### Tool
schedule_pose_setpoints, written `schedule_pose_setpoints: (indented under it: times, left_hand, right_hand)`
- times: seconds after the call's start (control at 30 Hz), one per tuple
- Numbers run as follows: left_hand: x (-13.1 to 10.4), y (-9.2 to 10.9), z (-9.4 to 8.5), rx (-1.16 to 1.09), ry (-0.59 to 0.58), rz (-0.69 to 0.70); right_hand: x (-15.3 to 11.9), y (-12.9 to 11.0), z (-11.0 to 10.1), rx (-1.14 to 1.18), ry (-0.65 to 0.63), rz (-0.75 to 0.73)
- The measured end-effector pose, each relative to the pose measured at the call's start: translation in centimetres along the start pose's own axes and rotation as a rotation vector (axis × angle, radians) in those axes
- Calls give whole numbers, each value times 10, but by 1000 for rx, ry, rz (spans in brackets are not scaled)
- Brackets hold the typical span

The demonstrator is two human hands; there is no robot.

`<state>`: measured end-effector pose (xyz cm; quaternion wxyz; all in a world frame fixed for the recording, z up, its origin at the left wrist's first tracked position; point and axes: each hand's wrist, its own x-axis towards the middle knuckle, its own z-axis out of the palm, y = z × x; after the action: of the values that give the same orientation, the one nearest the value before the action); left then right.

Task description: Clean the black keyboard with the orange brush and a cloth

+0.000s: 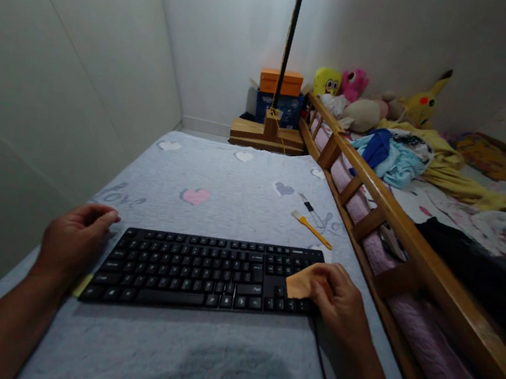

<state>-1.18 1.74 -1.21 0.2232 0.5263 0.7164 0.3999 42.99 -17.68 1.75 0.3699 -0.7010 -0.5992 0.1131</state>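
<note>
A black keyboard (200, 274) lies flat on the bed cover, its cable (324, 373) running off toward the lower right. Over the number pad, my right hand (337, 294) pinches a small orange sheet (300, 281) that looks like a sticky note; its edge meets the keys. My left hand (75, 237) rests beside the keyboard's left end, fingers curled in and thumb against them, with nothing visible in it. A bit of something yellow (82, 285) shows at the keyboard's lower left corner, mostly hidden by my left wrist.
Beyond the keyboard lie a yellow-handled brush (314, 230) and a thin metal tool with a black grip (311, 207). A wooden bed rail (377, 200) runs along the right. A wooden stand (270, 131) with a black pole and boxes (280, 82) sit at the back.
</note>
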Motion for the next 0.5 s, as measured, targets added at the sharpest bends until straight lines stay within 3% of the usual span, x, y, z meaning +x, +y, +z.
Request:
schedule_pose_setpoints:
  times: [0.17, 0.33, 0.4, 0.5]
  left_hand:
    - [-1, 2, -2, 15, -6, 16]
    - [-4, 7, -2, 40, -17, 8]
    - [-4, 9, -2, 36, -22, -2]
    - [-5, 11, -2, 47, -26, -10]
  right_hand:
    - [-9, 1, -19, -58, 162, 81]
    - [-29, 3, -32, -293, 492, -102]
    - [-42, 10, -31, -364, 480, -166]
    - [-62, 23, -28, -391, 298, -164]
